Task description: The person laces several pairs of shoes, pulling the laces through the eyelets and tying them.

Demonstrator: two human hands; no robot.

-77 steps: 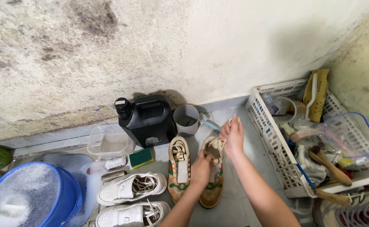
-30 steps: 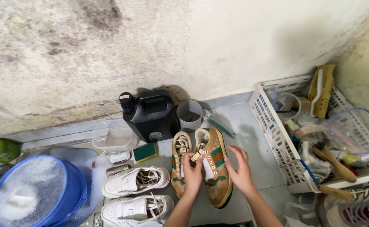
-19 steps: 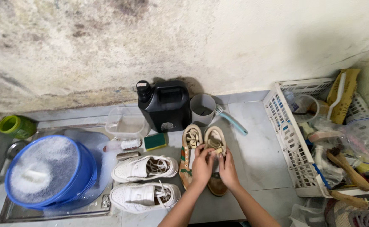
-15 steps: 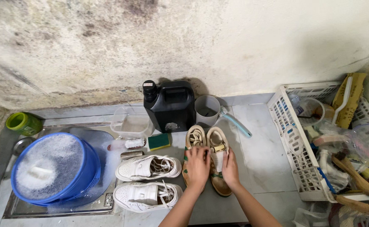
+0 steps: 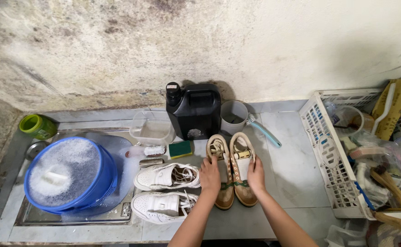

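Two tan shoes with green-and-red stripes stand side by side on the grey tiled counter, toes toward me. My left hand (image 5: pixel 209 174) rests on the left tan shoe (image 5: pixel 222 176), fingers curled over its side. My right hand (image 5: pixel 256 173) grips the right tan shoe (image 5: pixel 240 171) along its outer edge. Left of them lie two white sneakers, one (image 5: pixel 166 176) behind the other (image 5: pixel 160 206), pointing left.
A black jerrycan (image 5: pixel 196 110), grey cup (image 5: pixel 233 116) and teal toothbrush (image 5: pixel 264 131) stand at the wall. A blue basin of foamy water (image 5: pixel 68 176) sits in the sink at left, with a clear tub (image 5: pixel 152 128) and green sponge (image 5: pixel 180 149) nearby. A white crate of brushes (image 5: pixel 333 155) fills the right.
Both hands turned the tan shoes upright and set them together on the counter. The view swung left and pulled back, bringing the blue basin fully into sight.
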